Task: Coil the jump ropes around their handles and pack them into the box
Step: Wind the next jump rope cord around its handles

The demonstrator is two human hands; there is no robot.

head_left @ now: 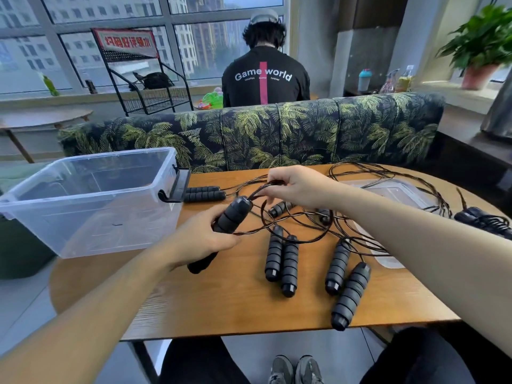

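Note:
My left hand [206,239] grips a pair of black foam jump rope handles [231,217], held tilted above the wooden table [235,306]. My right hand [297,188] pinches the thin black rope [256,193] that leaves the top of those handles and holds it in a loop. A clear plastic box [91,200] with nothing in it stands at the table's left edge. Two more handle pairs [281,260] [346,284] lie in front of me. Another pair [203,194] rests beside the box's black latch. Tangled ropes [304,225] spread over the middle.
The clear lid [393,195] lies flat at the right under ropes. A coiled rope bundle [483,220] sits at the far right edge. Behind the table runs a leaf-patterned sofa [277,134], and a person in a black shirt sits beyond it.

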